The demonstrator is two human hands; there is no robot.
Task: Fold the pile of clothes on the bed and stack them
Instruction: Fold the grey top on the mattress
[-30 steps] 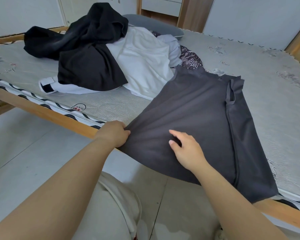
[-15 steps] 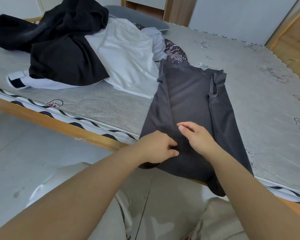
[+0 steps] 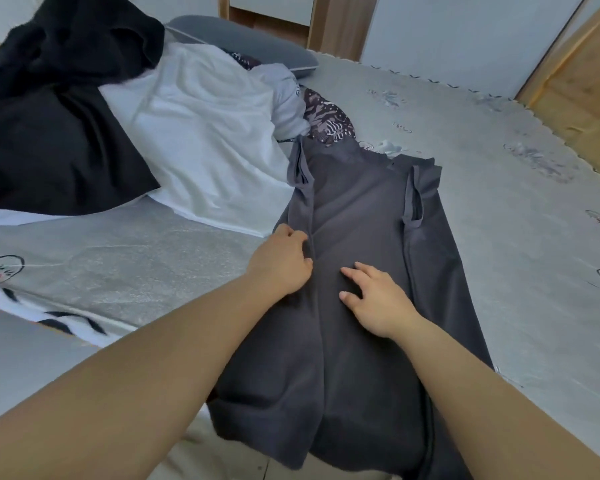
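A dark grey sleeveless top (image 3: 361, 209) lies lengthwise on the bed, both long sides folded inward, its lower end hanging over the bed's near edge. My left hand (image 3: 281, 259) rests on the folded left flap with its fingers curled into the fabric edge. My right hand (image 3: 374, 299) lies flat on the middle of the top, fingers spread. To the left lies the unfolded pile: a white shirt (image 3: 205, 140), black garments (image 3: 49, 116), a pale grey piece (image 3: 284, 105) and a dark patterned cloth (image 3: 326, 119).
The grey mattress (image 3: 499, 237) stretches to the right of the top. A grey pillow (image 3: 243, 43) lies at the head, past the pile. White cabinets and wooden frames stand behind the bed. The floor shows at lower left.
My left hand has carried the top's left side over toward the middle and now lies on the folded flap. My right hand has flattened onto the fabric. The view has moved closer.
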